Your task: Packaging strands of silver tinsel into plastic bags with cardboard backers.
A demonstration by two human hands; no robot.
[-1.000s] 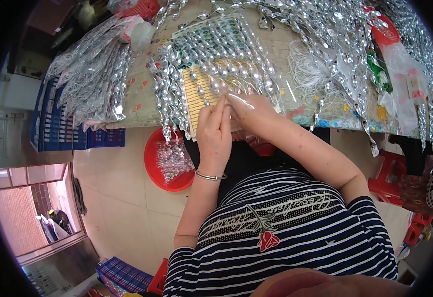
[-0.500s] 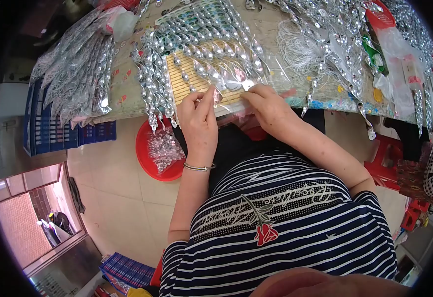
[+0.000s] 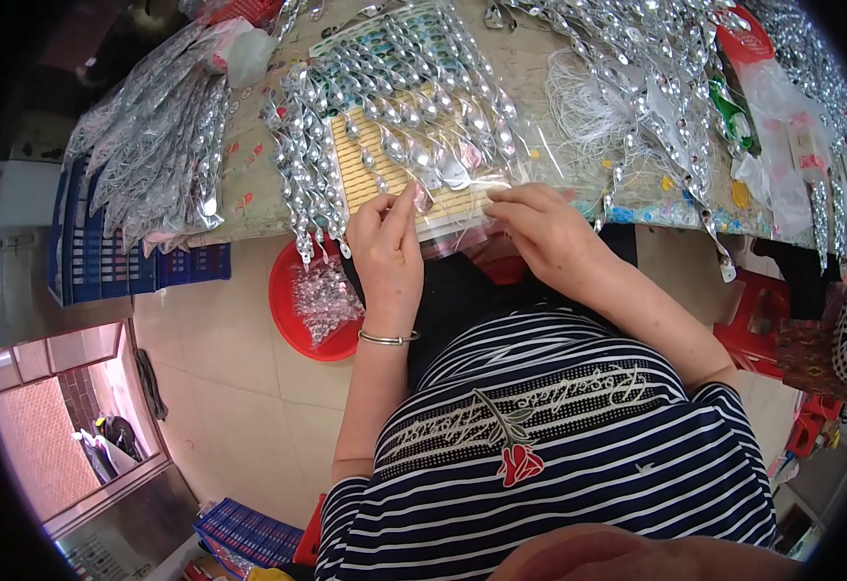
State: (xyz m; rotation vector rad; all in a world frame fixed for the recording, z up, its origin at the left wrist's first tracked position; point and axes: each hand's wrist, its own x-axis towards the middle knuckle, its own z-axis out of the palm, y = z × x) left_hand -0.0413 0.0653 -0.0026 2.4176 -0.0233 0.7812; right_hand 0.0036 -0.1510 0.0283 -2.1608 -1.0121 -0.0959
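Silver twisted strands (image 3: pixel 394 107) lie in rows under clear film over a yellow ribbed mat (image 3: pixel 356 160) at the table's front edge. My left hand (image 3: pixel 387 247) is closed in a pinch at the mat's near side, with a shiny pinkish-silver strand end at its fingertips. To the right, my right hand (image 3: pixel 544 228) has its fingers curled and pressed together at the edge of the clear plastic film (image 3: pixel 501 182). How much film is between them is partly hidden. A white round piece (image 3: pixel 454 174) shows between the hands, under the film.
Packed silver strands (image 3: pixel 152 145) are heaped at the table's left, above blue crates (image 3: pixel 191 263). White strings (image 3: pixel 583 102) and more strands (image 3: pixel 670 126) lie to the right. A red basin (image 3: pixel 288 305) with small silver packets stands below the table; a red stool (image 3: pixel 755 324) is at the right.
My right hand has moved slightly right and toward me, away from the white round piece it was touching. The left hand stays pinched, a little lower in view.
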